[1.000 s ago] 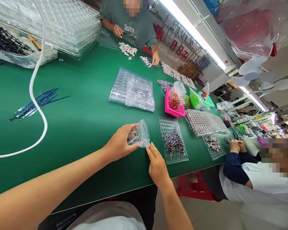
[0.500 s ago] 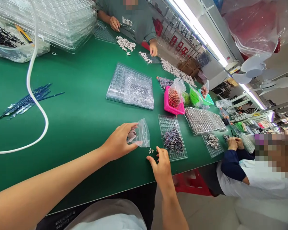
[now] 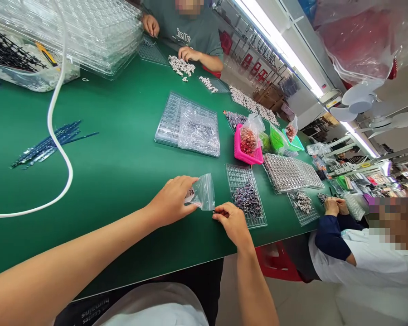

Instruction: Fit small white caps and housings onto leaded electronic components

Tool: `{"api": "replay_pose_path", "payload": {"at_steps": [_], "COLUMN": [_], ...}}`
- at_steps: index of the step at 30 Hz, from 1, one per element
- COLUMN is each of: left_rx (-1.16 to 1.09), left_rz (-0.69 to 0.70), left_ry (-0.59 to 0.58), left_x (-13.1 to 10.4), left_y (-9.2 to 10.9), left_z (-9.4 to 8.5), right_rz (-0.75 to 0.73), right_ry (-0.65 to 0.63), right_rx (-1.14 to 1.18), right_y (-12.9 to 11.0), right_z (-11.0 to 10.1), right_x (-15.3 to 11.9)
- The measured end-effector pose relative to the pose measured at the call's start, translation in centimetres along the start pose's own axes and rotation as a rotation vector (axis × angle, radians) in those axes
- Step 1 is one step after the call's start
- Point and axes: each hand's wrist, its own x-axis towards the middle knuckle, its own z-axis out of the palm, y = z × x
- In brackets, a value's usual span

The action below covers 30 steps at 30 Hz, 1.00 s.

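Note:
My left hand (image 3: 173, 201) grips a small clear zip bag (image 3: 206, 192) by its sides, with its mouth facing right. Inside the bag, partly behind my fingers, is a white label with dark marks. My right hand (image 3: 234, 222) is closed in a pinch just beside the bag's mouth, low over the green table. A bit of the small shiny pieces (image 3: 214, 211) shows at its fingertips; the rest of them is hidden by my fingers. Right of that hand lies a clear tray (image 3: 236, 174) holding a heap of dark, thin-stemmed parts (image 3: 248, 199).
Stacked clear trays (image 3: 163, 124) with a plastic packet (image 3: 200, 131) lie farther back. A pink basket (image 3: 248, 156) stands right of them. Blue strips (image 3: 51, 142) and a white cable (image 3: 52, 131) lie on the left. Co-workers sit across (image 3: 193, 50) and at right (image 3: 336, 244).
My right hand has closed over the small pieces that lay on the table near the bag. The bag has tilted a little in my left hand. The co-worker opposite has moved a hand to the white pieces.

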Motion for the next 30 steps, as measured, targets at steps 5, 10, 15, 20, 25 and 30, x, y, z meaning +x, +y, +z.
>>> {"api": "replay_pose_path", "payload": {"at_steps": [5,10,15,20,25,30], "left_rx": [0.116,0.158,0.183,0.186,0.164,0.137], "left_rz": [0.026,0.081,0.089,0.083,0.095,0.097], "left_ry": [-0.096,-0.173,-0.196,-0.191,-0.185,-0.179], "left_x": [-0.1,-0.3,-0.4,-0.4,-0.5,-0.4], "left_y": [-0.4,0.0,0.2,0.1,0.2,0.4], "left_z": [0.0,0.0,0.3,0.4,0.4,0.4], "right_rz": [-0.027,-0.047,-0.055,-0.073,-0.113,-0.118], "right_ry": [-0.029,-0.034,0.011,0.088,0.087,0.037], "right_rx": [-0.024,-0.098,-0.153,-0.109,0.022,0.169], "right_y": [0.0,-0.3,-0.2,-0.5,-1.8,-2.7], "right_z": [-0.2,-0.3,0.1,0.2,-0.1,0.3], "right_x": [0.4,0.5,0.7,0.4,0.0,0.2]}}
